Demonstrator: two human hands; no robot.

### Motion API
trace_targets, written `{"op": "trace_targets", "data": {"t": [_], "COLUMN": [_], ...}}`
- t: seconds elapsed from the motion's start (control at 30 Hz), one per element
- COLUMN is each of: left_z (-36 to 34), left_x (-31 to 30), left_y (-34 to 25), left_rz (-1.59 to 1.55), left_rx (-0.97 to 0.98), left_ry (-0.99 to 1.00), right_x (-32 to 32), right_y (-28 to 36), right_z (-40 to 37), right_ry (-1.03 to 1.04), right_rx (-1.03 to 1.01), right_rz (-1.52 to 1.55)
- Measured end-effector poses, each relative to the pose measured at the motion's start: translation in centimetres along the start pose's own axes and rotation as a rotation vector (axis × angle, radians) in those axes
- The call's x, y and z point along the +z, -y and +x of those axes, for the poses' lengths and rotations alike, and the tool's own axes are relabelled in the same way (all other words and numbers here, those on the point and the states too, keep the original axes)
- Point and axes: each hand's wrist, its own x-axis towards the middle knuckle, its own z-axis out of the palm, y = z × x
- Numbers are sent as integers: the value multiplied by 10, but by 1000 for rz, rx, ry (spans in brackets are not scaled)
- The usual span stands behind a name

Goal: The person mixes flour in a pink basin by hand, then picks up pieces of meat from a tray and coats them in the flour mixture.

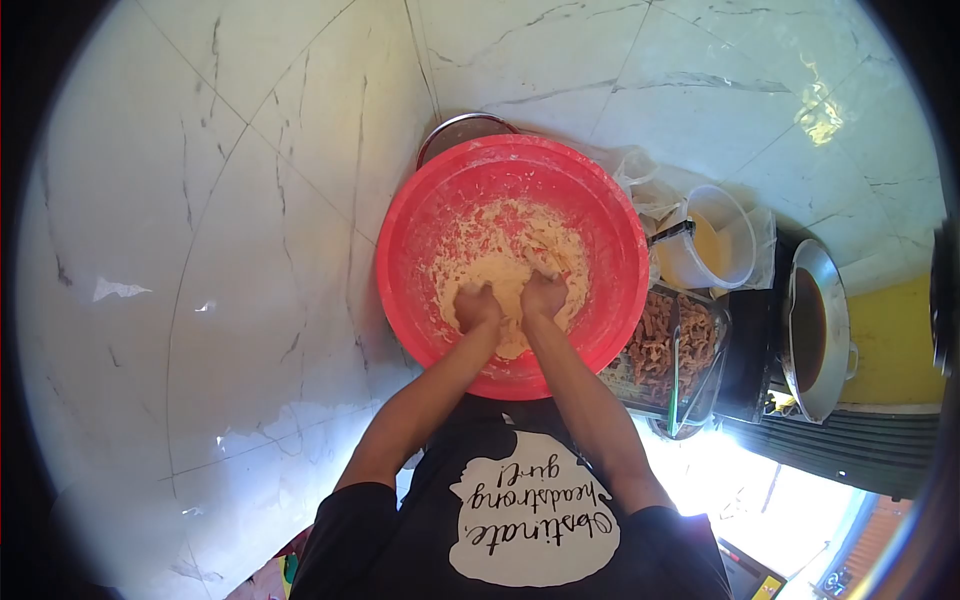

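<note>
A wide red plastic basin point(402, 240) holds a pale, floury mixture point(508, 352), powdery in some places and lumpy in others. More of it is dusted up the basin's inner wall. Inside, my left hand point(478, 306) is curled closed in the mixture, left of the middle. My right hand point(544, 295) lies just right of it, its fingers also curled into the flour. The two hands are close together but apart. Both sets of fingertips are partly hidden by the mixture.
Right of the basin stand a clear plastic tub point(735, 238) of yellowish contents and a glass tray point(655, 408) of browned strips with green-handled tongs point(675, 375). Farther right, a metal pan point(832, 385) holds dark liquid. Marbled tiles point(250, 230) surround the left and back.
</note>
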Motion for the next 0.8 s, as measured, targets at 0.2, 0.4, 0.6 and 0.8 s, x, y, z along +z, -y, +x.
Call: {"op": "trace_targets", "data": {"t": [0.2,0.4,0.6,0.8], "left_z": [-17,31,6,0], "left_x": [-3,-14,-36,-32], "left_y": [-32,-36,-12,7], "left_rz": [-48,253,1124,1290], "left_rx": [150,649,1000,1205], "left_ry": [17,95,671,540], "right_x": [19,3,-40,-49], "right_y": [3,45,39,30], "right_z": [0,4,-18,-4], "right_ry": [138,358,758,789], "right_rx": [-41,-437,-373,-331], "right_rz": [-18,-207,-1385,-1439]}}
